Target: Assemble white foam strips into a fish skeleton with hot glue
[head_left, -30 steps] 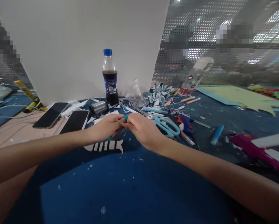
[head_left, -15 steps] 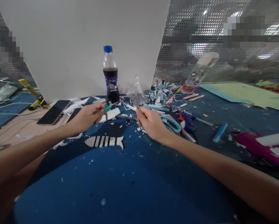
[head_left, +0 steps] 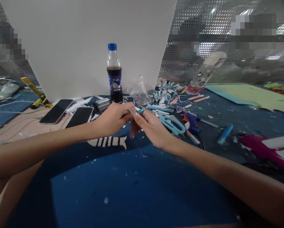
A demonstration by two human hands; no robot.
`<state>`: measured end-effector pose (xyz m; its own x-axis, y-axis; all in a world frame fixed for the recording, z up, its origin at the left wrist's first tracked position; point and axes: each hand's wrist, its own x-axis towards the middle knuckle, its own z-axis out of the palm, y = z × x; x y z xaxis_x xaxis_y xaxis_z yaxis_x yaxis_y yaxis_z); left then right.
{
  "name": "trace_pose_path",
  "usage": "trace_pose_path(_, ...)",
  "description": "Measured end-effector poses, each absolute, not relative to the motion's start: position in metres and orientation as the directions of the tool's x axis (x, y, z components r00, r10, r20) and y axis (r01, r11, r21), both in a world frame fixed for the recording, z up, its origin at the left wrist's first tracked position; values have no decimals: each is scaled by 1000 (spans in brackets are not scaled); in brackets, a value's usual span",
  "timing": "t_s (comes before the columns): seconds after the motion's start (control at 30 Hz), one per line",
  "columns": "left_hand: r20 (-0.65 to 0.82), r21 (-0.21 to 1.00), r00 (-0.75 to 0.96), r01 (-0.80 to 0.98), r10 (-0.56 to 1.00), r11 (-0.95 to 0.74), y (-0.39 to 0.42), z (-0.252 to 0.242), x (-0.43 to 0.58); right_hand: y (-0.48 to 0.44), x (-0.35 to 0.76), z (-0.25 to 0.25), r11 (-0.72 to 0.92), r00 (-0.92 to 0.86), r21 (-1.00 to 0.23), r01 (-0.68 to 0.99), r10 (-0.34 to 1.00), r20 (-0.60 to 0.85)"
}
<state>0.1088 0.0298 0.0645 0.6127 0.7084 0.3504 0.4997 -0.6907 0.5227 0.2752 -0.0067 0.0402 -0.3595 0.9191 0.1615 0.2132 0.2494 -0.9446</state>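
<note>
My left hand (head_left: pixel 113 119) and my right hand (head_left: pixel 153 126) meet above the table, fingers closed and overlapping. A small teal object (head_left: pixel 140 111) shows between them, mostly covered by fingers; its kind is unclear. Whatever my right fingers pinch is hidden. Below the hands lies a white fish shape (head_left: pixel 110 141) cut into several pieces, its head partly behind my left wrist. Light-blue-handled scissors (head_left: pixel 174 125) lie just right of my right hand.
A Pepsi bottle (head_left: pixel 114 79) stands behind the hands. Two phones (head_left: pixel 57 111) lie at left. A heap of paper scraps (head_left: pixel 164 93), a blue glue gun (head_left: pixel 191 123), a magenta tool (head_left: pixel 258 144) and a patterned bottle (head_left: pixel 202 76) are at right.
My left hand has moved right, carrying the teal object, and now meets my right hand. The second phone and a metallic cylinder have come into fuller view.
</note>
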Motion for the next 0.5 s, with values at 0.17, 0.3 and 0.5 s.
trace_pose_path(0.17, 373, 525, 557, 533, 742, -664, 22, 65, 111, -5, 274, 43, 125, -375, -991, 41, 922, 101)
trace_pose_path(0.3, 394, 547, 515, 535, 762, -644, 15, 58, 111, -5, 275, 37, 64, -419, -998, 1, 906, 57)
trace_pose_path(0.5, 417, 534, 536, 509, 734, -675, 19, 47, 97, -1, 277, 27, -16, -347, -992, -128, 937, 30)
